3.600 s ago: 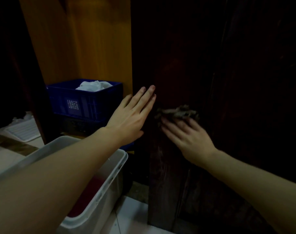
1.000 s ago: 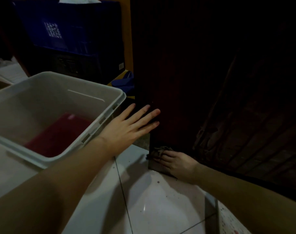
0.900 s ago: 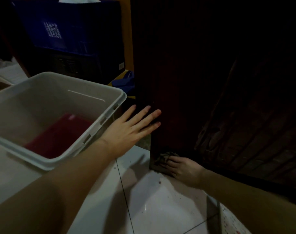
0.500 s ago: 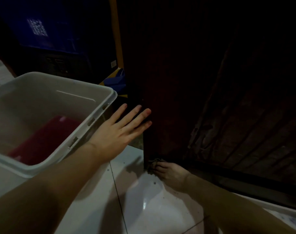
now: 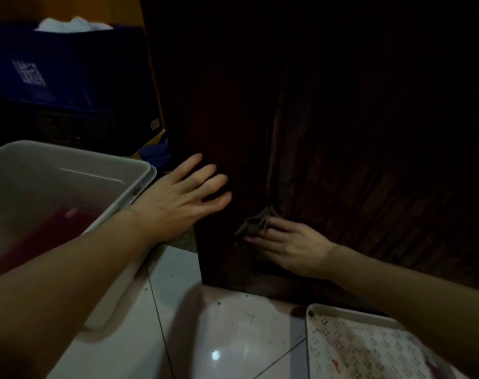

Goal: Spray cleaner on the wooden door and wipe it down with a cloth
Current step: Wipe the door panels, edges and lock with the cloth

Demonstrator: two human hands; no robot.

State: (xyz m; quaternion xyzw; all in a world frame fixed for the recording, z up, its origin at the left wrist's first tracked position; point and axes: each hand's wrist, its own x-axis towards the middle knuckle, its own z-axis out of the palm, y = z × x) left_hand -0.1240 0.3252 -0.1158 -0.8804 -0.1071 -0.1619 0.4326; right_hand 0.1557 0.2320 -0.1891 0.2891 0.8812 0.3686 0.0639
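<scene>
Pressing cloth (image 5: 256, 222) low on door (image 5: 233, 119), right hand (image 5: 293, 247) (fingers flat), left hand (image 5: 175, 203) splayed at edge, bin (image 5: 146, 175) beside

The left grip (image 5: 178, 198) lies flat on the dark wooden door (image 5: 233, 105) near its left edge, fingers straight and spread. Lower and to the right, the right grip (image 5: 290, 247) presses a crumpled cloth (image 5: 256, 222) against the door under outstretched fingers, a little above the door's bottom edge. Both forearms are bare. Left of the door a white bin (image 5: 118, 160) stands on the tiled floor (image 5: 227, 337) with a red thing (image 5: 49, 231) inside. Behind it is a blue crate (image 5: 69, 64) holding white fabric (image 5: 74, 24). A patterned tray (image 5: 356, 348) lies on the floor at the lower right, just below the door.
</scene>
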